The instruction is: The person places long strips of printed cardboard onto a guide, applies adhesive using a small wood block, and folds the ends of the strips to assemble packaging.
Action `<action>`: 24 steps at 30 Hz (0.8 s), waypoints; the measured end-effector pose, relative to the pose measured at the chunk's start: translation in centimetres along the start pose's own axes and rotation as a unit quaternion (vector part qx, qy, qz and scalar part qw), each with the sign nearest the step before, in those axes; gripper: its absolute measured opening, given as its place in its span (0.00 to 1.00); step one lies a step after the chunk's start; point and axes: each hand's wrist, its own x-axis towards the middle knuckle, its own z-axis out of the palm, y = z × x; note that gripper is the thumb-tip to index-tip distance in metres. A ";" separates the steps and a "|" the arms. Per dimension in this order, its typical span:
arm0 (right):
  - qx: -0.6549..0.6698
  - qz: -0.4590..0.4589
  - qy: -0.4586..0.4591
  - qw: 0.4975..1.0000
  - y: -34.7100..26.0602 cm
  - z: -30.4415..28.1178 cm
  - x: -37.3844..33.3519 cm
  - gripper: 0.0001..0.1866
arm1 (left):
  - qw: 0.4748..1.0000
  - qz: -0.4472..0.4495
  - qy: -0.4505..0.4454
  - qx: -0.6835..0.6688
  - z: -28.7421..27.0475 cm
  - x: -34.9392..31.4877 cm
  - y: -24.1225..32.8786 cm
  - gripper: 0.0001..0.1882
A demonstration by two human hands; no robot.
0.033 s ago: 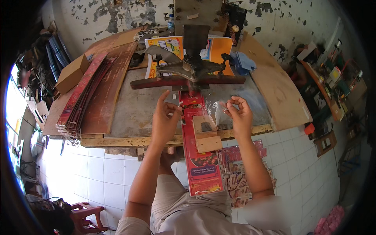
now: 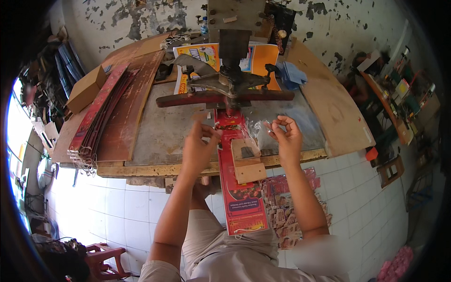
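A long red printed strip point(image 2: 242, 197) runs from under the press head point(image 2: 230, 84) over the table's front edge toward my lap. On it lies a small wooden block point(image 2: 250, 173) with a dark patch point(image 2: 247, 152) beside it. My left hand point(image 2: 199, 150) hovers at the strip's left edge, index finger raised and blurred, the other fingers loosely curled with a gap to the thumb. To the right of the strip, my right hand point(image 2: 289, 136) pinches thumb and forefinger together. Something small and shiny shows at its fingertips, too small to name. Crumpled clear plastic point(image 2: 257, 129) lies between the hands.
Red printed strips point(image 2: 101, 110) are stacked on a brown board at left, near a cardboard box point(image 2: 87, 89). Blue sheets point(image 2: 292, 75) lie behind at right. Printed sheets point(image 2: 283, 211) lie on the floor. A red stool point(image 2: 105, 258) stands at lower left.
My left hand has shifted slightly right, its index finger now smeared by motion. My right hand, the strip and the press look the same.
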 end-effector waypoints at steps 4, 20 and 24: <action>0.034 0.001 0.002 0.999 1.4 0.7 0.2 0.15 | 0.985 -0.011 -0.077 0.156 1.8 -2.1 0.9 0.41; -0.102 0.016 -0.085 0.991 1.6 -1.2 -0.9 0.21 | 0.998 -0.056 -0.015 0.018 0.2 -1.3 -1.0 0.43; -0.124 0.044 -0.111 0.985 0.6 -1.7 -1.9 0.24 | 0.992 -0.062 -0.041 0.100 -0.5 -2.6 0.1 0.42</action>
